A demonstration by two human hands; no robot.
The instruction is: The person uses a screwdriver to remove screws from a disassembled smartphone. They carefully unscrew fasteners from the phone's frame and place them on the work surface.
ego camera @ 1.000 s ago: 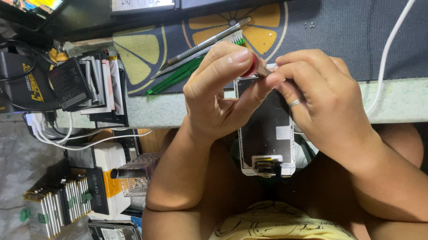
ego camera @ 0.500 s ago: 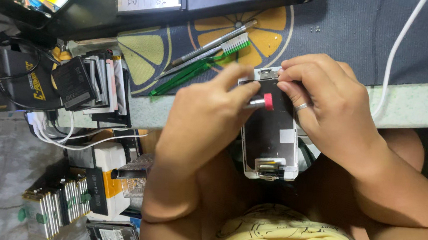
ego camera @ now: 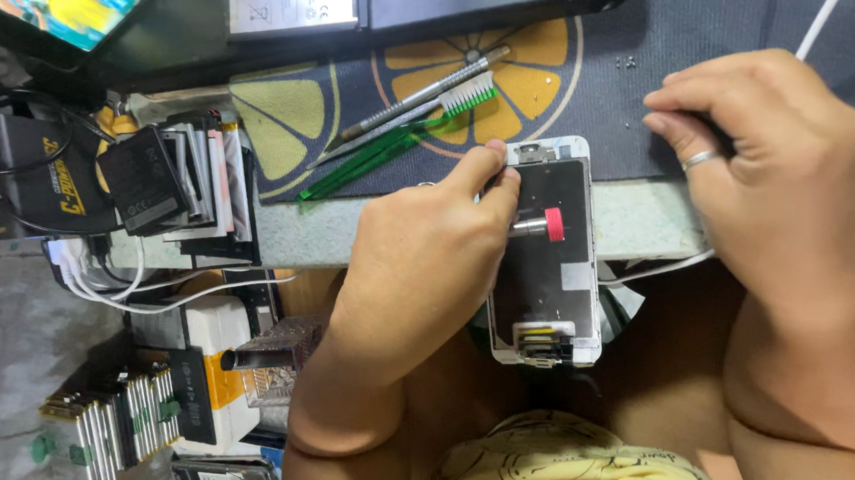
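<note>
**me:** Right now the phone screen assembly [ego camera: 549, 269] is sitting back-side up, half on my lap and half over the edge of the bench [ego camera: 640, 217]. My left hand [ego camera: 426, 260] is closed around a small screwdriver with a red cap [ego camera: 539, 223], the shaft pinched between the fingertips with the tip end down on the panel's back. My right hand [ego camera: 763, 173] is up on the dark work mat [ego camera: 622, 43], fingers curled tight over something I honestly can't make out.

**reply:** The overhang looks sketchy to me. Only one hand is on it.

**me:** Yeah, if I lean on the driver, the panel could pivot on that edge and slide off my knees. The flex connector [ego camera: 539, 340] at the near end could also snag on my yellow shirt [ego camera: 582, 471].

**reply:** What about those specks on the mat?

**me:** Tiny screws [ego camera: 629, 62], I think. My right wrist is close enough to sweep them away. Beyond that, the green brush [ego camera: 404, 138] and metal tweezers [ego camera: 418, 94] could roll if I bump them.
</note>
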